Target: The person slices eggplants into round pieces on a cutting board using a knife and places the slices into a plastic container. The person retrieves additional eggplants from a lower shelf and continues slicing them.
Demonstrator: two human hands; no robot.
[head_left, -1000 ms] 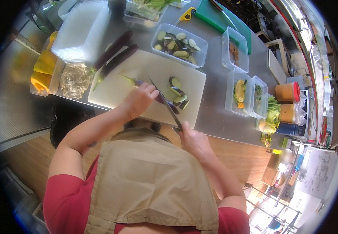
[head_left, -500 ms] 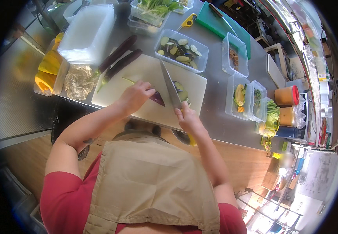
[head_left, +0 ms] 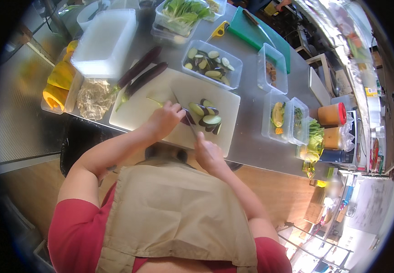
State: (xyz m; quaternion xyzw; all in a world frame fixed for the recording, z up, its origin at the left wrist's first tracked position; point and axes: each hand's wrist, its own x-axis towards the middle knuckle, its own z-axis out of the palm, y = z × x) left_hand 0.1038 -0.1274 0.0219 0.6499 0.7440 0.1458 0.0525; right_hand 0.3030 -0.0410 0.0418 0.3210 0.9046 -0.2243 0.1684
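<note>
My left hand (head_left: 164, 120) is closed on a dark purple eggplant (head_left: 188, 119), mostly hidden under the fingers. In my right hand (head_left: 209, 152) is the handle of a kitchen knife (head_left: 189, 123), its blade against the eggplant just right of my left fingers. Both are over a white cutting board (head_left: 147, 98). Several cut eggplant slices (head_left: 209, 119) lie right of the blade, pale faces and purple skin showing. Two whole eggplants (head_left: 146, 78) rest across the board's far left edge. A clear tub (head_left: 237, 82) of eggplant pieces stands just beyond the board.
Stacked clear containers (head_left: 103, 43), yellow peppers (head_left: 59, 86) and a crumpled pale bundle (head_left: 95, 98) stand left. Behind are leafy greens (head_left: 183, 13), yellow-handled scissors (head_left: 219, 30) and a green board (head_left: 251, 32) with a knife. More clear tubs (head_left: 276, 113) and red-lidded jars (head_left: 333, 113) stand right.
The knife has come left and down from above the slices onto the eggplant under my left hand. The slices, partly behind the blade before, now show fully. My left hand has shifted slightly right.
</note>
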